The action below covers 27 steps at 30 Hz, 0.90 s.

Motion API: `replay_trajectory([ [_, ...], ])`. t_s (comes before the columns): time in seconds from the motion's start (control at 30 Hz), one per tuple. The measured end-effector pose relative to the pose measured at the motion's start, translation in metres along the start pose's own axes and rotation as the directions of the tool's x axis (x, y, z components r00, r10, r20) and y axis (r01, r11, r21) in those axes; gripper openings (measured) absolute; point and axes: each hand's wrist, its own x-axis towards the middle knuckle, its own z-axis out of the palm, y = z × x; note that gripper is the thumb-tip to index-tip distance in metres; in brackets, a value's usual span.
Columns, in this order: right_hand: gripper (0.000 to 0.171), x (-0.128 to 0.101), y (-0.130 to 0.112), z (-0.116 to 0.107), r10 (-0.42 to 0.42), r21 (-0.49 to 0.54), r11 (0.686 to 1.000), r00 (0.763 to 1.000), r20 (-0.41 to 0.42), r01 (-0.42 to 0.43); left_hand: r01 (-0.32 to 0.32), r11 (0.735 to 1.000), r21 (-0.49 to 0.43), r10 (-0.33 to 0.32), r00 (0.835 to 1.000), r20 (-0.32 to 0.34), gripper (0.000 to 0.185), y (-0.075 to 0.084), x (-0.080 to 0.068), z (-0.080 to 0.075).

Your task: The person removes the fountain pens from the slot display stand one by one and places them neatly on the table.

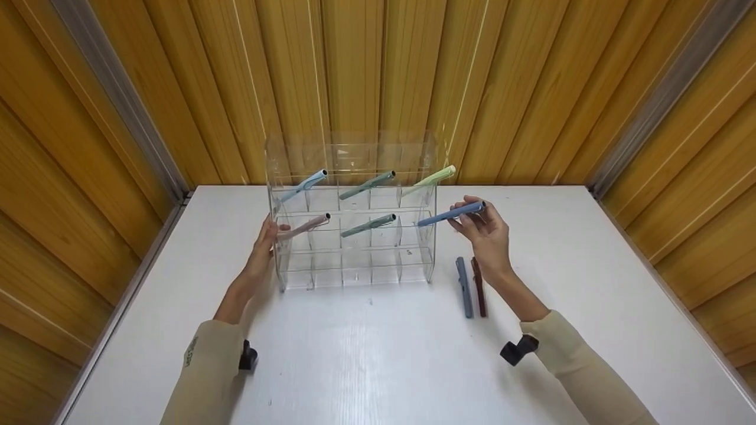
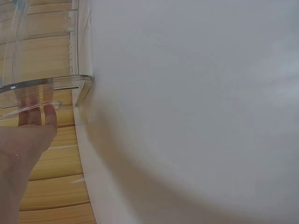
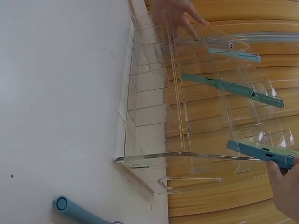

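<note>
A clear acrylic pen rack (image 1: 354, 277) with tiered compartments stands on the white table. My left hand (image 1: 260, 251) rests against its left side panel, fingers extended and visible through the plastic in the right wrist view. My right hand (image 1: 487, 236) pinches a blue pen (image 1: 440, 216) between thumb and fingers, its far end overlapping the rack's right edge at the middle tier. The upper tier holds a light blue pen (image 1: 304, 184), a green pen (image 1: 369, 185) and a pale green pen (image 1: 434, 178). In the middle tier lean a pink pen (image 1: 310, 224) and another green pen (image 1: 369, 225).
Right of the rack, a grey-blue pen (image 1: 464, 289) and a dark red pen (image 1: 478, 289) lie side by side on the table (image 1: 354, 366), below my right hand. Yellow wood-look panels (image 1: 354, 71) rise behind the rack and on both sides.
</note>
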Motion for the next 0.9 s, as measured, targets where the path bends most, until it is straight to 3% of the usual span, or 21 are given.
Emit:
replay_trajectory([
  [0.3,0.043,-0.002,-0.013,-0.012,-0.01,-0.029,1.0,0.999,-0.052,0.008,-0.007,1.0,-0.028,0.006,1.0,-0.004,0.072,-0.001,-0.001,0.002],
  [0.57,0.055,0.002,-0.015,-0.028,0.062,-0.015,0.998,0.995,-0.08,-0.063,0.001,0.999,-0.042,-0.002,1.0,-0.011,0.07,0.001,-0.003,-0.001],
  [0.9,0.034,-0.003,-0.016,-0.047,0.182,-0.136,0.971,0.975,-0.129,-0.199,0.016,1.0,-0.022,-0.016,1.0,-0.009,0.07,0.001,-0.004,0.0],
])
